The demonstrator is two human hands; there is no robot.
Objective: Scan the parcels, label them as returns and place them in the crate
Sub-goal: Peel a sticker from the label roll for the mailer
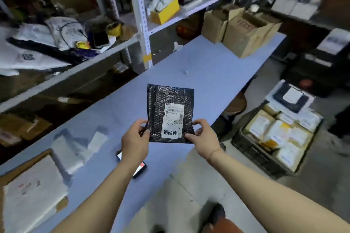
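A black bubble-mailer parcel (169, 98) is held up over the blue table (217, 70). It carries a white shipping label and, below that, a white sticker with black characters (170, 132). My left hand (135, 139) pinches its lower left corner and my right hand (203, 136) pinches its lower right corner. A dark crate (251, 152) stands on the floor to the right, filled with several labelled parcels. A phone-like scanner (139, 170) lies on the table under my left forearm, partly hidden.
White parcels (75, 149) and a flat carton (32, 193) lie on the table at left. Open cardboard boxes (244, 30) stand at its far end. Metal shelving (140, 17) full of goods runs along the left. A brown stool (236, 103) sits by the table's right edge.
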